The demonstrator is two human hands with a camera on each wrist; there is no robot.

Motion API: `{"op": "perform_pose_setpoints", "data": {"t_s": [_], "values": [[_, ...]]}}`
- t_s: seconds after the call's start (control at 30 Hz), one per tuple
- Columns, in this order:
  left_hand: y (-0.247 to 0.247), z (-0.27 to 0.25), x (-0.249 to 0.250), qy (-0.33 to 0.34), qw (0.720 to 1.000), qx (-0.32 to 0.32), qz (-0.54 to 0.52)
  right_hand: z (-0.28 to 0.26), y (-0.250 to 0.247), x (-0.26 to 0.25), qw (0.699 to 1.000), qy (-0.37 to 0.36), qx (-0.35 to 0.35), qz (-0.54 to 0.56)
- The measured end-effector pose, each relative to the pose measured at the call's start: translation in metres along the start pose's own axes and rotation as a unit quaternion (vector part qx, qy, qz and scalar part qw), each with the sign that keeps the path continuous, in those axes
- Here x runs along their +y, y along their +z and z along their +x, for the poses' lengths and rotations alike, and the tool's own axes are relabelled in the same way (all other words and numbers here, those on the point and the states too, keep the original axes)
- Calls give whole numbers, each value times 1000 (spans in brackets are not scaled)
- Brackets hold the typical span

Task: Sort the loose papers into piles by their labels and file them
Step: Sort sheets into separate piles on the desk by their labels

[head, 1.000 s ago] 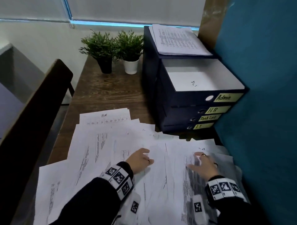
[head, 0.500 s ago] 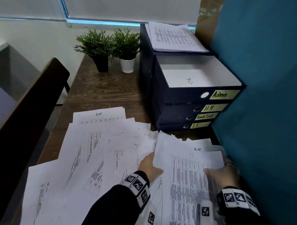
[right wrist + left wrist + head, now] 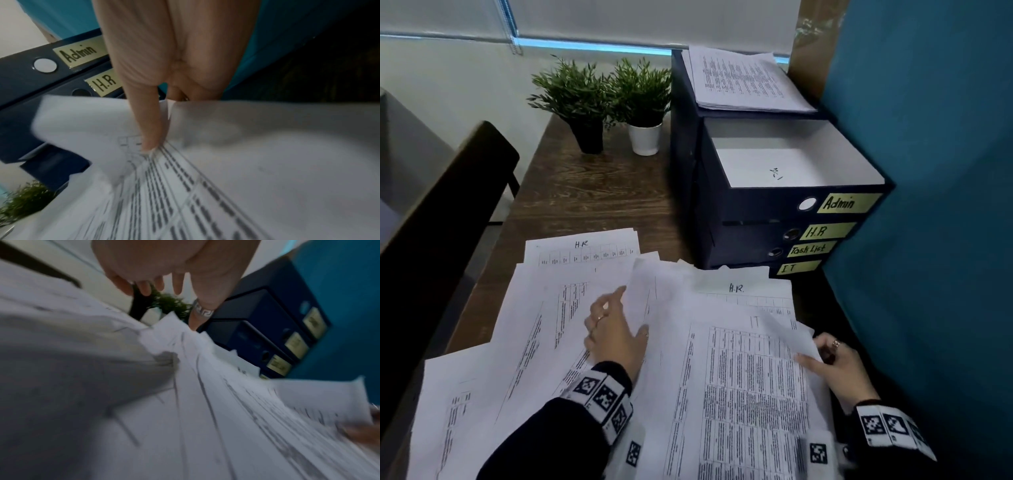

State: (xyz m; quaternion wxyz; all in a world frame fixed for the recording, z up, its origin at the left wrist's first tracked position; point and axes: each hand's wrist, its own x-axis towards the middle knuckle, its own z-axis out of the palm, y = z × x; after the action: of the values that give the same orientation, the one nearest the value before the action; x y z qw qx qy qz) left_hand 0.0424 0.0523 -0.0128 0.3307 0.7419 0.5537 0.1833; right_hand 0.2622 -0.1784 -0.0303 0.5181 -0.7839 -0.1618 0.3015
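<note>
Loose printed papers cover the near half of the wooden desk (image 3: 592,192); one at the far left is marked H.R (image 3: 582,251), and another H.R sheet (image 3: 743,291) lies near the drawers. A dense printed sheet marked IT (image 3: 750,394) lies on top at the right. My right hand (image 3: 832,359) pinches its right edge, thumb (image 3: 152,138) on top and fingers underneath. With straight fingers, my left hand (image 3: 616,329) touches the raised edge of a sheet (image 3: 654,294). The dark blue drawer unit (image 3: 756,212) carries labels Admin, H.R, Task List, IT; its Admin drawer (image 3: 791,161) stands pulled out.
Two potted plants (image 3: 582,102) (image 3: 643,99) stand at the back of the desk. A stack of papers (image 3: 743,78) rests on top of the drawer unit. A dark chair back (image 3: 448,205) is at the left, and a teal partition (image 3: 928,171) closes the right side.
Both hands lay flat on the pile a second ago. My right hand has since taken hold of a sheet's right edge, and my left hand has slid farther up its left side.
</note>
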Motion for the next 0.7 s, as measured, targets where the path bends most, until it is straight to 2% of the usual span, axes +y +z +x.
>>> {"op": "perform_pose_setpoints", "data": {"t_s": [0.03,0.07,0.13,0.17,0.23,0.33,0.43,0.47,0.57,0.63,0.7], "values": [[4,-2,2,27,1000,6,15,0,-2,0,1000,0,-6,11],[7,-6,7,55,998,-21,-17,-1,-4,-1,1000,8,-16,26],[14,-12,16,61,979,-146,-130,-1,-7,-2,997,17,-51,53],[18,-15,19,56,966,-217,-131,-1,-8,1,996,23,-68,55],[25,-15,22,28,958,-273,-86,-3,-8,3,994,35,-101,32],[32,-13,25,-24,966,-248,-71,-2,-5,7,993,48,-104,26],[37,-12,23,-17,978,-199,54,-1,1,3,995,40,-96,3],[37,-11,22,-27,978,-199,50,-1,3,2,995,30,-90,-8],[39,-6,20,-68,976,-204,-47,-1,10,0,997,31,-65,-28],[34,-6,19,-55,978,-194,-44,-1,12,-1,997,30,-57,-45],[32,-6,16,-67,972,-205,-92,1,12,-2,997,30,-50,-50]]}}
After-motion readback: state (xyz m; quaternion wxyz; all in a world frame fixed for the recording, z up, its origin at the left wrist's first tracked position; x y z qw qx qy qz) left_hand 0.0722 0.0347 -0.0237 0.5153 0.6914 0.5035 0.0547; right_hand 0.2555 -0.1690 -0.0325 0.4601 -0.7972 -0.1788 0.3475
